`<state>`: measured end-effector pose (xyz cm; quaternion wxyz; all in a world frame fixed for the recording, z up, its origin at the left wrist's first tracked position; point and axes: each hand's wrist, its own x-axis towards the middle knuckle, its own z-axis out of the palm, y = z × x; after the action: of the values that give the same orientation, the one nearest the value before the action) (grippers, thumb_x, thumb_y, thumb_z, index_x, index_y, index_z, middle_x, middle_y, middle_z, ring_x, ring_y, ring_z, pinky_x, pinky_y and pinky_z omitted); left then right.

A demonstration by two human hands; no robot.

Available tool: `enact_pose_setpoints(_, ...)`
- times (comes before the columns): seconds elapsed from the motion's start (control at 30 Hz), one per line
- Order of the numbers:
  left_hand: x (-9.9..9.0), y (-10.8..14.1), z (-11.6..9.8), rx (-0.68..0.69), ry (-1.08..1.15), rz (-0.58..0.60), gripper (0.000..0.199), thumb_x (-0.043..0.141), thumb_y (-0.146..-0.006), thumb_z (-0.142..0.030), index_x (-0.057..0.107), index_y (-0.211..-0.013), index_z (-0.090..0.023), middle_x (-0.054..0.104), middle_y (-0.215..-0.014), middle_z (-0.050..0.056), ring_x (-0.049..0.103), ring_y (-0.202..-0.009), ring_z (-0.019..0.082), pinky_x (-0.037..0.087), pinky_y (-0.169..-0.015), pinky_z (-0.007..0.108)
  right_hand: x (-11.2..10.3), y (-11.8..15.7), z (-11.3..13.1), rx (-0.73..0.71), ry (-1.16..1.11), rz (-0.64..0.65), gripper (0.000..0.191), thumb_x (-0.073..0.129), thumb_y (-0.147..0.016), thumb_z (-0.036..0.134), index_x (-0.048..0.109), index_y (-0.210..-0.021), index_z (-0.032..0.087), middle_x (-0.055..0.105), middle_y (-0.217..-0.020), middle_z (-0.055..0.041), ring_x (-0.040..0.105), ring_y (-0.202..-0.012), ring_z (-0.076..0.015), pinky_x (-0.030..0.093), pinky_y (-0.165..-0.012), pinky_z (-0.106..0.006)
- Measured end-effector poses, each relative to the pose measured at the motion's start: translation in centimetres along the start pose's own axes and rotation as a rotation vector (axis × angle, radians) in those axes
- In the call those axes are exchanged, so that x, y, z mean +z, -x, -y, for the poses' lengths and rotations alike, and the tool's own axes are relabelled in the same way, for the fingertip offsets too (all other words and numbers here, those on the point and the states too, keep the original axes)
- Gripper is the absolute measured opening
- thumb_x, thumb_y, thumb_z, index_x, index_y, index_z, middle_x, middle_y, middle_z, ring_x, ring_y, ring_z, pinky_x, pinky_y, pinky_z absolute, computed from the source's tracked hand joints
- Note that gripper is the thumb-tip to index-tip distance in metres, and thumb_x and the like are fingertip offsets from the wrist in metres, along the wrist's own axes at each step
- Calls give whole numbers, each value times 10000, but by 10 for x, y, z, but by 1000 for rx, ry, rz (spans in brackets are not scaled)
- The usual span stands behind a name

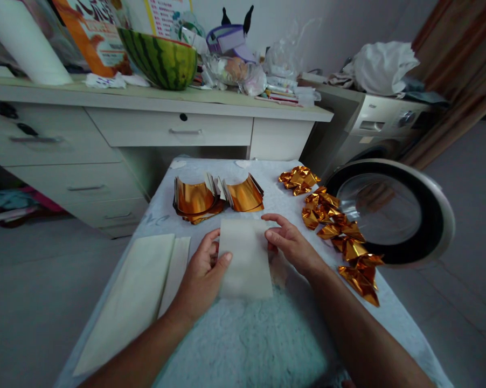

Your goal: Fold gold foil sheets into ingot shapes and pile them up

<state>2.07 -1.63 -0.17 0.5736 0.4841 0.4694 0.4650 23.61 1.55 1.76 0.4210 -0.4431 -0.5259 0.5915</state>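
Observation:
A white rectangular sheet of paper [246,264] is held up in front of me, over the cloth-covered table. My left hand [205,269] grips its left edge, thumb on the face and fingers curled behind. At the upper right edge, my right hand [291,242] has its thumb against the paper, the index finger reaching past the corner and other fingers partly hidden behind. Just beyond the sheet stand two stacks of curved gold foil paper, a left stack [194,198] and a right stack [245,195]. Folded gold foil pieces [324,207] lie along the right side.
Long white paper strips [133,291] lie on the left of the table [243,345]. A washing machine's round door [441,215] hangs open against the right side. Behind, a desk [227,102] carries a cut watermelon [162,59], a paper roll [28,43] and plastic bags.

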Motion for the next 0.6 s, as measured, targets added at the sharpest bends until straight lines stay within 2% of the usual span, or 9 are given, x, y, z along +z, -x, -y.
enact_pose_setpoints(0.1, 0, -2, 3, -31, 46, -78, 651, 649, -816, -338, 368, -1396, -243, 666, -1152, 94, 694, -875, 216, 569, -748, 355, -3, 4, -4, -3, 8, 57, 571, 634, -857, 360, 341, -1334, 243, 570, -702, 59, 516, -594, -116, 379, -555, -229)
enact_pose_setpoints(0.2, 1, -4, 4, -31, 50, -140, 690, 653, -808, -318, 342, -1421, -264, 658, -1163, 89, 690, -900, 214, 570, -768, 357, -4, 5, -10, -27, 86, 121, 494, 547, -876, 236, 318, -1312, 265, 594, -811, 36, 526, -626, -115, 395, -568, -233)
enact_pose_setpoints(0.27, 2, -5, 2, -28, 61, -158, 700, 654, -806, -308, 330, -1426, -277, 656, -1162, 83, 687, -911, 213, 569, -776, 357, -3, 5, -13, -105, 255, 124, 462, 499, -861, 148, 341, -1277, 272, 591, -900, 19, 525, -660, -111, 409, -592, -236)
enact_pose_setpoints(0.4, 3, -6, -1, -38, 101, -174, 747, 663, -788, -294, 292, -1437, -289, 656, -1156, 79, 686, -911, 223, 568, -789, 382, 1, 6, -16, -364, 654, 33, 459, 537, -793, 58, 442, -1193, 263, 513, -1047, -24, 520, -834, -134, 450, -730, -273)
enact_pose_setpoints(0.5, 4, -6, -3, -45, 114, -168, 727, 664, -783, -285, 306, -1416, -291, 646, -1170, 78, 681, -927, 226, 561, -811, 393, 4, 8, -11, -521, 773, 35, 504, 595, -746, 46, 499, -1184, 274, 460, -1152, -57, 484, -1029, -192, 458, -865, -339)
enact_pose_setpoints(0.6, 5, -5, -2, -44, 100, -154, 704, 654, -790, -287, 310, -1405, -288, 632, -1175, 75, 671, -939, 223, 554, -825, 393, 5, 11, -5, -577, 885, 72, 477, 569, -706, -12, 622, -1078, 282, 434, -1272, -55, 438, -1100, -222, 451, -907, -381)
